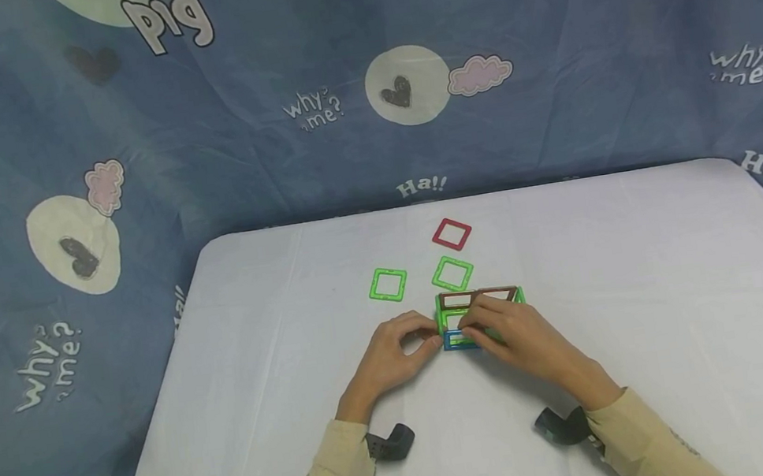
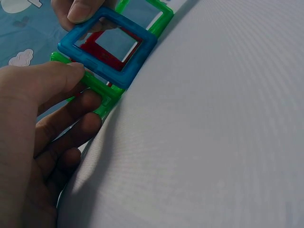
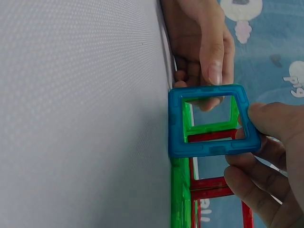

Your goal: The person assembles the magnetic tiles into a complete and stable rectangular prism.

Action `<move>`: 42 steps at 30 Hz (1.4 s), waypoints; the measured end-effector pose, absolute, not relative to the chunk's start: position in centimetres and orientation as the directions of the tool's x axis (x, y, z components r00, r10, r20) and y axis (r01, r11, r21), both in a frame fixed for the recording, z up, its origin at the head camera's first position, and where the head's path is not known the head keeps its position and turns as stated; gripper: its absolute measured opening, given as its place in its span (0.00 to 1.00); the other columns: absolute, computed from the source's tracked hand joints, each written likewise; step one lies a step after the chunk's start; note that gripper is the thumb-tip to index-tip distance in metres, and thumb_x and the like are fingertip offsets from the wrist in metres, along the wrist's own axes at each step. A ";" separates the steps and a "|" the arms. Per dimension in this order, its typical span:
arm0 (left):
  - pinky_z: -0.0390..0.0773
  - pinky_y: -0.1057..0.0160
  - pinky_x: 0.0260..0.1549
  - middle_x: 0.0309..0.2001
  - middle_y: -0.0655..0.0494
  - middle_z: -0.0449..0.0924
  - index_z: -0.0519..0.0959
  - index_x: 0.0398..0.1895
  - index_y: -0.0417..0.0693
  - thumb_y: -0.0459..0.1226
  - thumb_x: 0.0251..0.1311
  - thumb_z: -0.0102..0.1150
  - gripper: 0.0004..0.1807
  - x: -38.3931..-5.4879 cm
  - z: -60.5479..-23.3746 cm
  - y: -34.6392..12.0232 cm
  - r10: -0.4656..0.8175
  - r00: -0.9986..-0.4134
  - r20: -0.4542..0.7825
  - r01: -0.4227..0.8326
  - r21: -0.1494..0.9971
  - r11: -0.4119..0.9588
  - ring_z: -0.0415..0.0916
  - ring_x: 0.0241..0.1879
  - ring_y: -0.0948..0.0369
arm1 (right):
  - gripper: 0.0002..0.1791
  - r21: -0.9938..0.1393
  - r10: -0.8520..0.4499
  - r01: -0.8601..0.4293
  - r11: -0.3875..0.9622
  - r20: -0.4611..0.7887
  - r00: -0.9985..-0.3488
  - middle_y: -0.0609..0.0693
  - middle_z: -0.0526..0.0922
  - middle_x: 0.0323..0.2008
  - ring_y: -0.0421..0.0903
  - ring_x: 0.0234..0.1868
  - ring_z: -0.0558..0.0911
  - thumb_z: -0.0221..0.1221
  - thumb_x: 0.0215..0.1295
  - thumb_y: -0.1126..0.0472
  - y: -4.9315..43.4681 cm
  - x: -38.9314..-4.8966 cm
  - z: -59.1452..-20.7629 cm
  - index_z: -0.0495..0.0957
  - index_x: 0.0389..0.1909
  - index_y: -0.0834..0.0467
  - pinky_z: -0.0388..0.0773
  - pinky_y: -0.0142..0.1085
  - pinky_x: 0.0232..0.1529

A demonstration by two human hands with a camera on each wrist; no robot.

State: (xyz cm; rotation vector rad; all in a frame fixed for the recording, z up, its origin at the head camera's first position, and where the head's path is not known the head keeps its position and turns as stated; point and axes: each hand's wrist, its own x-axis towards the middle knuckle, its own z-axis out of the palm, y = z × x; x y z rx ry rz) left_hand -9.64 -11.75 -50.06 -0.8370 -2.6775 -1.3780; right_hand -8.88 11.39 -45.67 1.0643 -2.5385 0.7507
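My right hand (image 1: pixel 518 332) pinches a blue square magnetic tile (image 3: pixel 175 123) between thumb and fingers. The tile stands on edge at the near left of a small structure of joined frame tiles. Green tiles (image 3: pixel 179 190) run along the structure's base, and red-brown tiles (image 3: pixel 211 183) form its far side. At the left end, my left hand (image 1: pixel 398 351) pinches a green tile (image 2: pixel 107 90), thumb on its upper edge and fingers beneath. In the head view, my right hand hides part of the structure.
Beyond the structure lie a loose green square tile (image 1: pixel 386 298), a second green tile (image 1: pixel 448 286) close behind it, and a red square tile (image 1: pixel 447 246) farther back. The white table (image 1: pixel 644 277) ends against a blue printed cloth (image 1: pixel 235 153).
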 end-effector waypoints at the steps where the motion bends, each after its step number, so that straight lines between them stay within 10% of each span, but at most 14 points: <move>1: 0.76 0.68 0.46 0.37 0.69 0.81 0.82 0.40 0.57 0.42 0.60 0.61 0.07 -9.7 -50.1 -11.8 0.451 -0.856 0.252 0.468 0.751 0.467 0.76 0.38 0.72 | 0.06 -0.353 -0.574 -0.724 0.592 0.445 -0.687 0.40 0.78 0.32 0.32 0.30 0.73 0.65 0.58 0.59 11.4 -8.9 -45.7 0.79 0.36 0.50 0.77 0.31 0.33; 42: 0.76 0.68 0.47 0.37 0.68 0.81 0.82 0.40 0.56 0.40 0.59 0.62 0.07 -9.7 -50.0 -11.8 0.460 -0.852 0.249 0.468 0.756 0.457 0.76 0.38 0.73 | 0.05 -0.390 -0.580 -0.718 0.577 0.423 -0.696 0.39 0.77 0.32 0.33 0.28 0.72 0.64 0.59 0.60 11.5 -8.8 -45.6 0.79 0.36 0.51 0.75 0.29 0.31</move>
